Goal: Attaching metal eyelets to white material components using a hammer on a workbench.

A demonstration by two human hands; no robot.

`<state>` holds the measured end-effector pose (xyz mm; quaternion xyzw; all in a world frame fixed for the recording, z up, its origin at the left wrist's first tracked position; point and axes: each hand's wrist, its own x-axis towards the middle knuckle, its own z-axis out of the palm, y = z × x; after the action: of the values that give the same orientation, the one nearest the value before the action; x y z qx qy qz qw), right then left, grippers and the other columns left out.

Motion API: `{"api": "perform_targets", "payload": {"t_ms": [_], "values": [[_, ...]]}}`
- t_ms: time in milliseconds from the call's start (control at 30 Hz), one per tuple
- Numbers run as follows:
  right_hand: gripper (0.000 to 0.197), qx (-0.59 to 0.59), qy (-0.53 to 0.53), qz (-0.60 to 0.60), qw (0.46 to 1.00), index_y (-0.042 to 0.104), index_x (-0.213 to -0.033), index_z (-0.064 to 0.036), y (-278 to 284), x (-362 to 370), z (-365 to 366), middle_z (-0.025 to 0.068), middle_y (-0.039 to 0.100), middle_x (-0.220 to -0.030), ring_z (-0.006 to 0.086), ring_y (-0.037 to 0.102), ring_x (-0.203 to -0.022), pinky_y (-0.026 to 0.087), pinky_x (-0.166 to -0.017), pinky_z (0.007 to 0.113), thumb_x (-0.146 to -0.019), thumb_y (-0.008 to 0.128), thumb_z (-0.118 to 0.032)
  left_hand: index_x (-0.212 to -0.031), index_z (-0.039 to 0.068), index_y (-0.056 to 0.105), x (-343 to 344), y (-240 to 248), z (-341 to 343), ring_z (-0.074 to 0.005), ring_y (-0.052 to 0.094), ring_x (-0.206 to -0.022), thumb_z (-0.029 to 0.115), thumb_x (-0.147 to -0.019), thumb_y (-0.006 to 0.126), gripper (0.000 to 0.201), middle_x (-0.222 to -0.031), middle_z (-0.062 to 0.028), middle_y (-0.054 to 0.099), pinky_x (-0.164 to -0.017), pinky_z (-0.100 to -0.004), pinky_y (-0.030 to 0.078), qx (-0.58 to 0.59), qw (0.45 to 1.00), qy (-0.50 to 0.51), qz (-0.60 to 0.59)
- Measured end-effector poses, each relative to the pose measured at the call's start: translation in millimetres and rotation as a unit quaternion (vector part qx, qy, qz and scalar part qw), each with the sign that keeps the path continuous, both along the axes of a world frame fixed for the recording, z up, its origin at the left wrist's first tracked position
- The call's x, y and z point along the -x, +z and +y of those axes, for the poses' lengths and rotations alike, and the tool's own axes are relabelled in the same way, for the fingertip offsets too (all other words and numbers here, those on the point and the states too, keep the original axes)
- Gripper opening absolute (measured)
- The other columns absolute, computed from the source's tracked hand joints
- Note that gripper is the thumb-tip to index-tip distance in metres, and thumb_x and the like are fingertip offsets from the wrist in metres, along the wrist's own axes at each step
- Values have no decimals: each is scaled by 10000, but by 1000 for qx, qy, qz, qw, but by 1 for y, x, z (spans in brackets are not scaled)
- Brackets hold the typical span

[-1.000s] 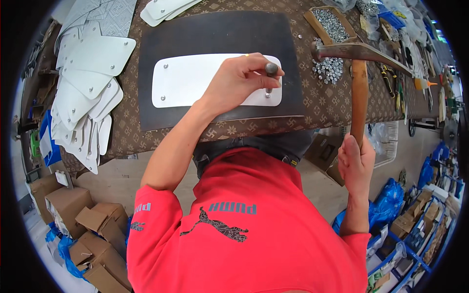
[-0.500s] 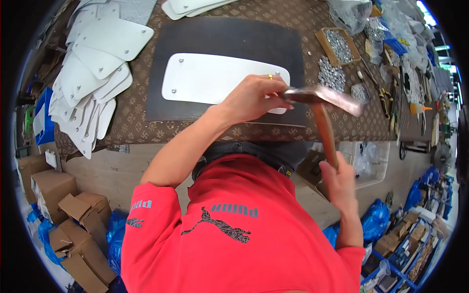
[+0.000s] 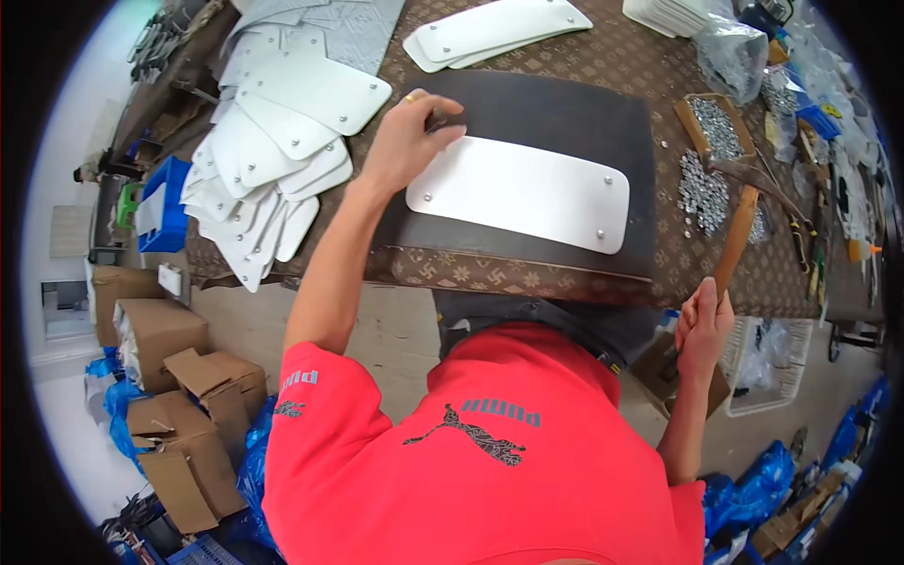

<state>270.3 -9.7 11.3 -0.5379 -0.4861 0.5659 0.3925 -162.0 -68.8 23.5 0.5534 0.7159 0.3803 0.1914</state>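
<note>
A white panel [image 3: 520,191] with rounded corners and metal studs near its ends lies on a dark mat [image 3: 556,108]. My left hand [image 3: 407,141] is over the panel's far left corner, its thumb at the edge. Thumb and forefinger are curved and apart, with the dark mat showing between them; the stud at that corner is hidden by the hand. Off to the right, my right hand [image 3: 704,325] is closed round the wooden handle of a hammer [image 3: 737,235]. The hammer's metal head is up near the loose metal studs [image 3: 702,193], away from the panel.
A fanned pile of white studded panels [image 3: 273,141] covers the table's left side; more panels [image 3: 499,33] lie beyond the mat. At right are an open box of studs [image 3: 716,127], plastic bags [image 3: 730,56] and hand tools [image 3: 800,240]. Cardboard boxes [image 3: 179,461] stand on the floor.
My left hand has moved from the panel's right end to its far left corner. The hammer has swung away to the right, off the panel. The whole view has shifted.
</note>
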Motion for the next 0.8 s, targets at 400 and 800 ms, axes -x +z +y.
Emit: {"api": "perform_targets", "payload": {"t_ms": [400, 800], "values": [[319, 16, -25, 2, 1000, 438, -823, -136, -28, 31, 51, -67, 360, -565, 32, 303, -375, 236, -320, 227, -1043, 539, -345, -1087, 2, 648, 47, 12, 15, -235, 599, -903, 105, -747, 834, 401, -1020, -108, 617, -817, -339, 473, 193, 972, -96, 97], [251, 12, -48, 53, 997, 460, -890, -136, -43, 23, 47, -71, 370, -585, 27, 310, -391, 230, -326, 221, -1044, 541, -317, -1119, 8, 674, 158, 56, 78, -299, 658, -991, 255, -824, 782, 399, -1049, -162, 696, -864, -388, 510, 26, 948, 178, 264]]}}
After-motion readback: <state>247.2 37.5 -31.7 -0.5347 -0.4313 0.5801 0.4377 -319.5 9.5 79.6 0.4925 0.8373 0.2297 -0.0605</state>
